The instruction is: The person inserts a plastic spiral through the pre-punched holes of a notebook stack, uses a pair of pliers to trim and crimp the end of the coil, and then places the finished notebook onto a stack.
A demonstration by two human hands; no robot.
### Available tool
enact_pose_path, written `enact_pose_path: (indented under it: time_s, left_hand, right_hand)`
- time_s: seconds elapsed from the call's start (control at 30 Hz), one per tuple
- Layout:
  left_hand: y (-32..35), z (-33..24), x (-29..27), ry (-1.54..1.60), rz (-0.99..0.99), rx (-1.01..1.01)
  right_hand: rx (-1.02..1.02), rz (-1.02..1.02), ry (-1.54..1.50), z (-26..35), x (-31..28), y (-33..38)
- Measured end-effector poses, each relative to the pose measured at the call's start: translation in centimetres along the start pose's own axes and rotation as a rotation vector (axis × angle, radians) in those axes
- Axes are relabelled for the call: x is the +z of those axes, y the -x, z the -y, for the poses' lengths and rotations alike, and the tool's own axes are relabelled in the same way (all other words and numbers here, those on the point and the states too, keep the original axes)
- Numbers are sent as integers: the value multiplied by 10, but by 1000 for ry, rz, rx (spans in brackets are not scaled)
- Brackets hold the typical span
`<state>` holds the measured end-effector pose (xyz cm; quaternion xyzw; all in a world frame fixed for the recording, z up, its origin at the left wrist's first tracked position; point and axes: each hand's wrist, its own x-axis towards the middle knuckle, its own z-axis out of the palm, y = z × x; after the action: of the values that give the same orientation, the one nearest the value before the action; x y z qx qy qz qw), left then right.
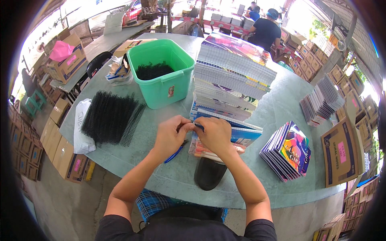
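My left hand (171, 134) and my right hand (217, 134) meet at the near edge of a notebook (241, 134) that lies on the round grey-green table (281, 108). Both pinch the notebook's spine edge, where a thin black wire spiral seems to sit between the fingers. Under the left hand lie blue-handled pliers (173, 154). Right behind the hands rises a tall leaning stack of notebooks (231, 76).
A pile of black wire spirals (110, 116) lies on a white bag at the left. A green tub (161, 72) holds more spirals. Bound colourful notebooks (287, 150) fan out at the right. Cardboard boxes (341, 154) ring the table. A person in black (265, 32) stands beyond.
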<state>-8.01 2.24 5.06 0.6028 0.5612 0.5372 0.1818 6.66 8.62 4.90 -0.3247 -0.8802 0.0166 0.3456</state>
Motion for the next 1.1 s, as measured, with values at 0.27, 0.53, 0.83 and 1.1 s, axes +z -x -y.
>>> enact_pose_path:
  time_s: [0.27,0.53,0.83,1.1]
  left_hand:
    - [-18,14,-26,-122,296,-149]
    - [-31,2,-48,31,628,-526]
    - [-25,15,-31,-86,336,144]
    - [-24,14,-19,81,231,43]
  right_hand:
    - [-158,115,10,-3,-5,-2]
    - [-81,206,-55,-2,-14,-3]
    - [-48,139,-181,-2,-11,-3]
    - [-40,199,-159,2,-15,-3]
